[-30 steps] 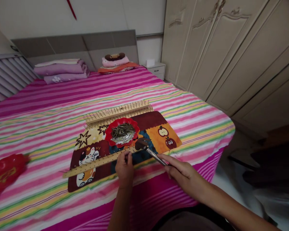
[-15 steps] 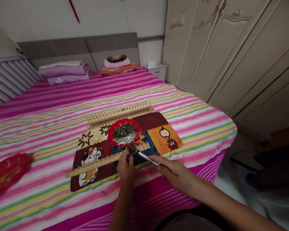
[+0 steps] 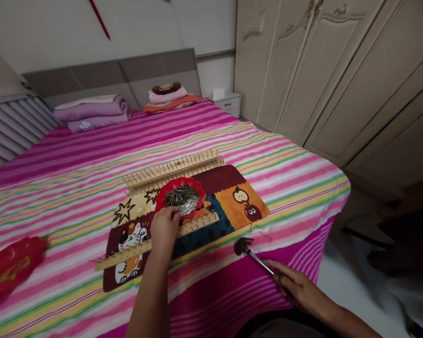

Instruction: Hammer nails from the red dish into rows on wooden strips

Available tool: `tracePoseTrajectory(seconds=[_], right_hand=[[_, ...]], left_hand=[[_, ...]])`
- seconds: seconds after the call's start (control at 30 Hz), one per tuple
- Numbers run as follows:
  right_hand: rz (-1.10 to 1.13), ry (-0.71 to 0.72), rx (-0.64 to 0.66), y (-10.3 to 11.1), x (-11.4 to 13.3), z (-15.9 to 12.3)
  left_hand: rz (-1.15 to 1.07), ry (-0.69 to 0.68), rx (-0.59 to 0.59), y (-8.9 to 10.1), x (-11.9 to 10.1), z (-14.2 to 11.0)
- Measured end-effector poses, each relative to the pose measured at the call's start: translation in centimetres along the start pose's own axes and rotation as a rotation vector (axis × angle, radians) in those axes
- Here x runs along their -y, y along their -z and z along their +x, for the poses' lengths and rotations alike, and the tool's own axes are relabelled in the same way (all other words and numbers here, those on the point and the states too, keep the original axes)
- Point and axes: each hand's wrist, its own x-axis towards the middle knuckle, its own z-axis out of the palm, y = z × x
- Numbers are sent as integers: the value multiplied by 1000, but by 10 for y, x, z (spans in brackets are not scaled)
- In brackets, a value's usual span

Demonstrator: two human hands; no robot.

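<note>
My left hand [image 3: 165, 231] is at the near rim of a red scalloped bowl [image 3: 159, 203], fingertips bent together over the contents. Loose metal nails [image 3: 182, 194] fill the bowl, darker ones at the back and shinier ones in front. What my fingertips pinch, if anything, is hidden. Beneath that hand a narrow wooden strip [image 3: 199, 224] with rows of holes lies across a patterned mat [image 3: 228, 207]; a few nails stand at its right end. To the right, my right hand [image 3: 293, 284] grips a hammer [image 3: 259, 263] by its metal handle, head above the bed's edge.
Behind the bowl lies another wooden piece [image 3: 174, 171] bristling with upright nails. A red plastic bag [image 3: 14, 270] rests at the left on the striped bedspread [image 3: 285, 169]. Folded bedding [image 3: 95, 111] is stacked by the headboard, and a wardrobe [image 3: 324, 70] stands at the right.
My left hand has left the wooden strip near the hammer head and moved up-left to the bowl. My right hand has drawn the hammer away, right and down.
</note>
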Motion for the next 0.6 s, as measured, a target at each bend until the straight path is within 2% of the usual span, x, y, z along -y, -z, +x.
tracePoseTrajectory(seconds=[0.1,0.2,0.37,0.53,0.6], right_hand=[[103,-34,-5,-3,-7,5],[132,-62,-5,-4,-4,6],[143,-120,-15,-3,4,5],[144,-130,-12,-4,4,4],[147,-129,-23,-4,3,5]], left_hand=[[207,41,282,-8,-6,29],[300,69,400,-17,-10,42],[316,44,422,-21,-7,47],[321,22,397,-15,-3,45],[261,24,366,-10,0,44]])
